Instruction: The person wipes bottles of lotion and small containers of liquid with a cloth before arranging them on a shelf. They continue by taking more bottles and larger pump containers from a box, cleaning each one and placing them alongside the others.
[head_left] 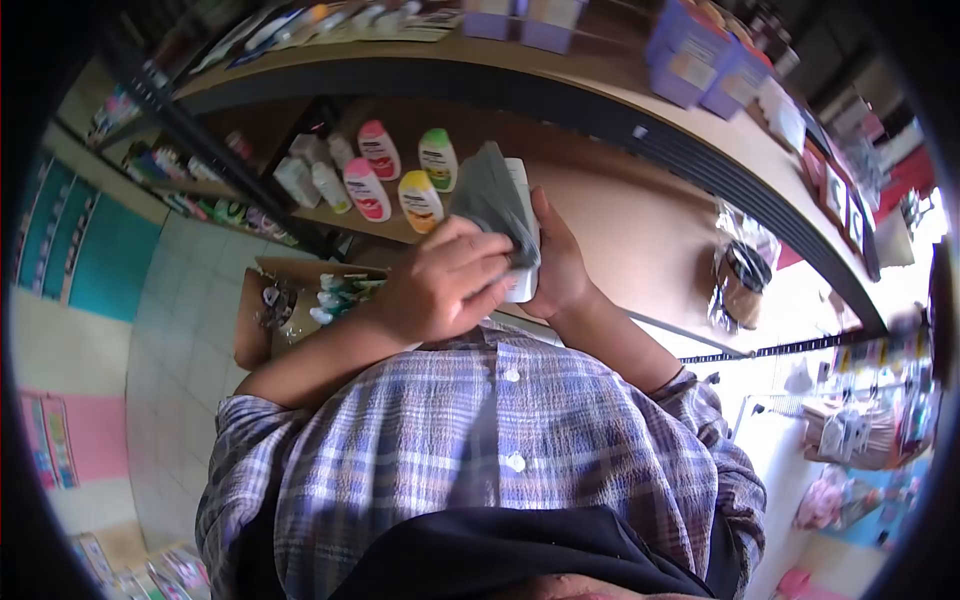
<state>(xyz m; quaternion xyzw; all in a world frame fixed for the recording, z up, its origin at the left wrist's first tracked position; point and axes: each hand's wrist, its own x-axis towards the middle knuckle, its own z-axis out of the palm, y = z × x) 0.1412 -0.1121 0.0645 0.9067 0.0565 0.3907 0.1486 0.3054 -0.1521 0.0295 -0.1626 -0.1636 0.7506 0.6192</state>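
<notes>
My right hand (pixel 562 268) is closed around a white bottle (pixel 522 215), held upright in front of my chest. Against the bottle's left side my left hand (pixel 440 285) presses a grey cloth (pixel 490 195). The cloth covers most of the bottle, so its label is hidden. Both hands are close together, just in front of a wooden shelf (pixel 620 215).
White bottles with pink, green and yellow caps (pixel 400 175) stand in a row on the shelf behind my hands. A plastic-wrapped jar (pixel 742 280) sits on the shelf to the right. A cardboard box (pixel 290 305) holding small items stands on the tiled floor at left. Purple boxes (pixel 700 60) line the upper shelf.
</notes>
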